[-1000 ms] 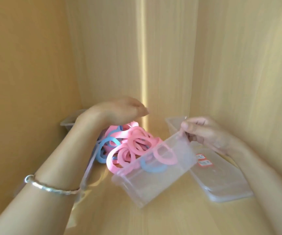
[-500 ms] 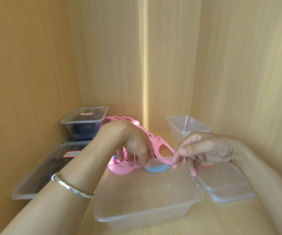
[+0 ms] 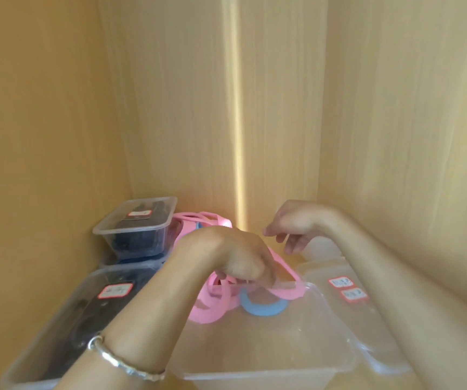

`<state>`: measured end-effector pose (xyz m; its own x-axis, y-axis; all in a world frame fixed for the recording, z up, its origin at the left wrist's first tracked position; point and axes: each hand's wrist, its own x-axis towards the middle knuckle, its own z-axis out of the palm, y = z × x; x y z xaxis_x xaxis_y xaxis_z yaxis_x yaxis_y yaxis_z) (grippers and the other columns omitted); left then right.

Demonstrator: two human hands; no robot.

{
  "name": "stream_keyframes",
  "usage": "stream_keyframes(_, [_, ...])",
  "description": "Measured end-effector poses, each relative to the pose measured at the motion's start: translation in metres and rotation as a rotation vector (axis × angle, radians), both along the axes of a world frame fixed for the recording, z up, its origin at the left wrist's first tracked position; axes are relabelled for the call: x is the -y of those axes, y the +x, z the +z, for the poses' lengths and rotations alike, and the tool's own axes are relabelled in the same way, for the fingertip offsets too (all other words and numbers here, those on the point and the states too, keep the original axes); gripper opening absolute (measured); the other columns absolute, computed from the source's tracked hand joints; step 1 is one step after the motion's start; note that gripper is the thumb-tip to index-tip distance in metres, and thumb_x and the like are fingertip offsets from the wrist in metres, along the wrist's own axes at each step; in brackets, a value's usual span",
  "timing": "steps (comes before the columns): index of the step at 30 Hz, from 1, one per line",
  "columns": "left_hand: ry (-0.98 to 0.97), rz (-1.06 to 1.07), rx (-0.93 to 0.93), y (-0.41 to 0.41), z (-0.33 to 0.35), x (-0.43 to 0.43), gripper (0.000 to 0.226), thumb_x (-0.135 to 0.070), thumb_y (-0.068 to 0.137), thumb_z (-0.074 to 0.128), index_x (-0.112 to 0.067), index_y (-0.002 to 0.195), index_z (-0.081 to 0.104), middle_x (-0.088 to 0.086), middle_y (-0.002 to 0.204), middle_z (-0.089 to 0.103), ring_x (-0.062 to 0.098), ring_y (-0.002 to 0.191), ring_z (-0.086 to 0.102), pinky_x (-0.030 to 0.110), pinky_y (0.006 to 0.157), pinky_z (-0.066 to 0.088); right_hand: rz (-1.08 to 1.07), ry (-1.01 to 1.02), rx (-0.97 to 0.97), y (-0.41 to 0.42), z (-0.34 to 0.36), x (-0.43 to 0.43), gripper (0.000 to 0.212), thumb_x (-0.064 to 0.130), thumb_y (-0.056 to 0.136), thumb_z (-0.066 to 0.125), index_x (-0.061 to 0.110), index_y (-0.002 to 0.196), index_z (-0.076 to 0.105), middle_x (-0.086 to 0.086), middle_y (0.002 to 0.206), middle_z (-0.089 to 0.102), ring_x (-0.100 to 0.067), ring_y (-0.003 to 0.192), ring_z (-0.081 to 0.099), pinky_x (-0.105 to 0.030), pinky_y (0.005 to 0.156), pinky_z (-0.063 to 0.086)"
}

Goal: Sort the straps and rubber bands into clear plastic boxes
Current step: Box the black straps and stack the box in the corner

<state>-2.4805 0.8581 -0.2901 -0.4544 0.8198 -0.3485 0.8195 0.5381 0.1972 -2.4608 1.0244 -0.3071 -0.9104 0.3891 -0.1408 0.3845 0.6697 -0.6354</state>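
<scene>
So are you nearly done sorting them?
Partway. On the left, the small box and the large box already hold dark things. The left hand grips pink straps at the far rim of the front box, by a blue ring; the right hand hovers empty. A pink heap behind is still unsorted.

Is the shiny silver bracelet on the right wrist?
No, the thin silver metal bracelet circles the wrist of the left hand, which holds pink rubber bands.

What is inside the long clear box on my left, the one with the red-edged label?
Dark items show through the long clear box, but they are too blurred to identify. Its label and your left forearm cover part of the contents.
</scene>
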Motion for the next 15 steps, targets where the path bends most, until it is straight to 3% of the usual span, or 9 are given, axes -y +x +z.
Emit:
stream_keyframes(3, [-0.020,0.065,-0.158,-0.008,0.013,0.009,0.043,-0.050,0.095,0.045,-0.028,0.131,0.055,-0.003,0.126,0.057,0.021,0.113,0.055,0.031,0.091,0.044,-0.055,-0.025,0.079,-0.023,-0.022,-0.004,0.033,0.026,0.091,0.065,0.000,0.111,0.058,-0.015,0.106,0.061,-0.019,0.057,0.064,-0.029,0.059,0.058])
stream_keyframes(5, [-0.013,0.123,-0.229,-0.013,0.019,0.015,0.045,-0.048,0.097,0.041,-0.024,0.133,0.053,-0.001,0.132,0.055,0.021,0.117,0.054,0.031,0.094,0.043,-0.042,-0.026,0.162,-0.030,-0.038,-0.007,0.036,0.037,0.088,0.068,0.004,0.102,0.064,-0.009,0.086,0.064,-0.018,0.056,0.057,-0.031,0.065,0.056])
stream_keyframes(7, [-0.011,0.171,-0.248,-0.018,0.020,0.017,0.043,-0.040,0.100,0.038,-0.018,0.135,0.051,0.003,0.138,0.052,0.021,0.120,0.054,0.030,0.098,0.041,-0.054,-0.040,0.167,-0.031,-0.046,-0.010,0.041,0.049,0.083,0.070,0.008,0.085,0.064,-0.005,0.066,0.056,-0.016,0.052,0.047,-0.029,0.056,0.048])
stream_keyframes(11, [0.021,0.240,-0.228,-0.023,0.017,0.015,0.041,-0.034,0.101,0.038,-0.016,0.137,0.047,0.003,0.139,0.050,0.020,0.115,0.058,0.032,0.100,0.042,-0.081,-0.048,0.113,-0.032,-0.048,-0.006,0.054,0.063,0.085,0.057,0.013,0.066,0.056,-0.001,0.049,0.042,-0.015,0.043,0.033,-0.024,0.046,0.029])
stream_keyframes(15, [-0.016,0.242,-0.253,-0.026,0.013,0.013,0.044,-0.038,0.101,0.038,-0.018,0.139,0.045,0.002,0.143,0.046,0.020,0.124,0.051,0.032,0.104,0.040,-0.033,-0.008,0.193,-0.028,-0.046,0.000,0.038,0.042,0.089,0.059,0.013,0.064,0.058,0.002,0.044,0.034,-0.013,0.042,0.025,-0.023,0.045,0.022])
